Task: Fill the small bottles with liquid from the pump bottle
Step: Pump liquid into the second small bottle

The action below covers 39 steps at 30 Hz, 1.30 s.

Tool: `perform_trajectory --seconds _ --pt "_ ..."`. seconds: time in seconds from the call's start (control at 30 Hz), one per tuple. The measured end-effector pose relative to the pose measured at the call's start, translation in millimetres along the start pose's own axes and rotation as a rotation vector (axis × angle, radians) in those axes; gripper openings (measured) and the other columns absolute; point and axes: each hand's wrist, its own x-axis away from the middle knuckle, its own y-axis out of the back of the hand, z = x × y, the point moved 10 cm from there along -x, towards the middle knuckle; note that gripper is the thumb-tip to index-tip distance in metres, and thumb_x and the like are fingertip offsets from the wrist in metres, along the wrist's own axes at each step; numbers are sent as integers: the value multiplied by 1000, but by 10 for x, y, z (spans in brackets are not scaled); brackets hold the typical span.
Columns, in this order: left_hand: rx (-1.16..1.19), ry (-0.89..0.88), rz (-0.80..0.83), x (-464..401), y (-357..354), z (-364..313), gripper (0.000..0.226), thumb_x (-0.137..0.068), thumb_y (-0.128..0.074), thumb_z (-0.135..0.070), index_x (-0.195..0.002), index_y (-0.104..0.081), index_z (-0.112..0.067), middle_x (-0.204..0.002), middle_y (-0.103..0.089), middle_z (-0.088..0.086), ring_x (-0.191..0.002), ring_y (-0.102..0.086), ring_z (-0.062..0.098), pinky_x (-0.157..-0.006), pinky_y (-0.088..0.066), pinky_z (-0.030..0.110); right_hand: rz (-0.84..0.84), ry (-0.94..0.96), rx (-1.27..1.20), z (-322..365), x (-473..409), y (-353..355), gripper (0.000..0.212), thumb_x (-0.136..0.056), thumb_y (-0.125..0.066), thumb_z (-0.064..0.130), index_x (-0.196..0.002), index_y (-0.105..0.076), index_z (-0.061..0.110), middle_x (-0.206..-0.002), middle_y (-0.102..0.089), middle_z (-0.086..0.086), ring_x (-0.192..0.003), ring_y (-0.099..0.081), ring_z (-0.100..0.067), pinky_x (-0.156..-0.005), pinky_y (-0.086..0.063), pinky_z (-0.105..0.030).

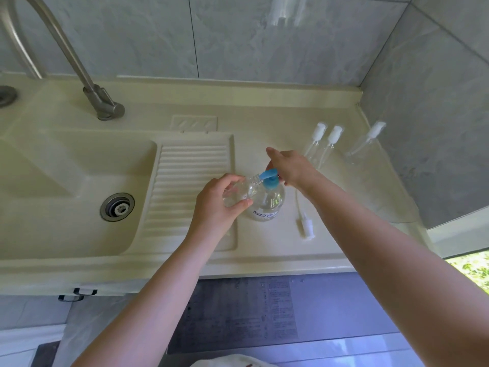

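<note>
A clear round pump bottle (pixel 267 205) with a blue pump head (pixel 270 177) stands on the cream counter (pixel 264 250) beside the washboard. My left hand (pixel 219 201) holds a small clear bottle (pixel 244 190), tilted, with its open neck right under the blue nozzle. My right hand (pixel 288 168) rests on top of the pump head. A loose white spray cap with a thin tube (pixel 304 223) lies on the counter to the right of the pump bottle. Three capped small bottles stand at the back right, two together (pixel 321 144) and one apart (pixel 366 143).
A sink basin (pixel 66 197) with a round drain (pixel 117 207) lies to the left, next to a ribbed washboard (pixel 185 186). A metal tap (pixel 100 102) rises at the back left. Grey tiled walls close the back and the right side.
</note>
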Motion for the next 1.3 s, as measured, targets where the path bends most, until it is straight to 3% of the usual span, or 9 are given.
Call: perform_trajectory --seconds 0.1,0.27,0.43,0.57,0.93,1.07,1.2,1.3 --pt "8 -7 -14 -1 24 -15 38 -76 -82 -22 -110 -66 -26 -107 -64 -7 -99 -58 1 -79 -33 -2 28 76 -154 9 133 83 39 -96 -50 49 -86 -75 20 -93 -73 -1 -77 -62 -14 -71 -47 -26" --pt "16 -5 -30 6 51 -21 39 -75 -83 -21 -110 -66 -26 -106 -64 -5 -99 -60 4 -79 -33 -2 122 240 -255 32 333 122 16 -86 -74 32 -99 -77 23 -95 -76 7 -92 -69 -6 -83 -51 -22" --pt "16 -2 -32 19 63 -13 39 -75 -83 -23 -109 -66 -28 -107 -64 -5 -97 -59 1 -78 -34 -1 33 391 -189 17 391 163 15 -84 -79 28 -98 -77 23 -97 -75 14 -91 -70 -1 -88 -52 -20" --pt "19 -10 -31 10 79 -12 39 -75 -83 -23 -110 -66 -27 -107 -65 -4 -100 -61 6 -80 -35 0 -61 463 -158 50 416 190 13 -84 -79 28 -92 -76 20 -89 -76 12 -86 -70 1 -81 -51 -15" --pt "-68 -59 -31 -130 154 -97 41 -73 -82 -18 -110 -66 -29 -104 -62 -3 -101 -60 7 -84 -38 6 -138 467 -174 57 420 223 16 -80 -82 30 -86 -76 16 -83 -76 9 -81 -71 -2 -81 -54 -17" --pt "-79 -78 -20 -185 160 -129 43 -72 -83 -17 -111 -67 -27 -103 -62 -2 -99 -61 4 -82 -35 1 -172 463 -202 69 444 234 18 -79 -83 31 -84 -77 15 -81 -76 8 -79 -71 -3 -79 -54 -16" --pt "-108 -101 14 -258 172 -181 45 -72 -84 -15 -112 -67 -27 -103 -62 0 -94 -54 -12 -82 -31 -4 -84 287 -345 -70 358 172 23 -84 -75 40 -82 -78 18 -82 -76 5 -84 -72 -11 -87 -58 -32" --pt "-135 -119 50 -309 173 -199 46 -72 -84 -16 -113 -67 -28 -104 -62 -2 -94 -54 -9 -83 -29 -4 -67 112 -520 -159 259 111 34 -93 -63 40 -78 -74 12 -80 -76 -3 -80 -72 -18 -83 -60 -38"
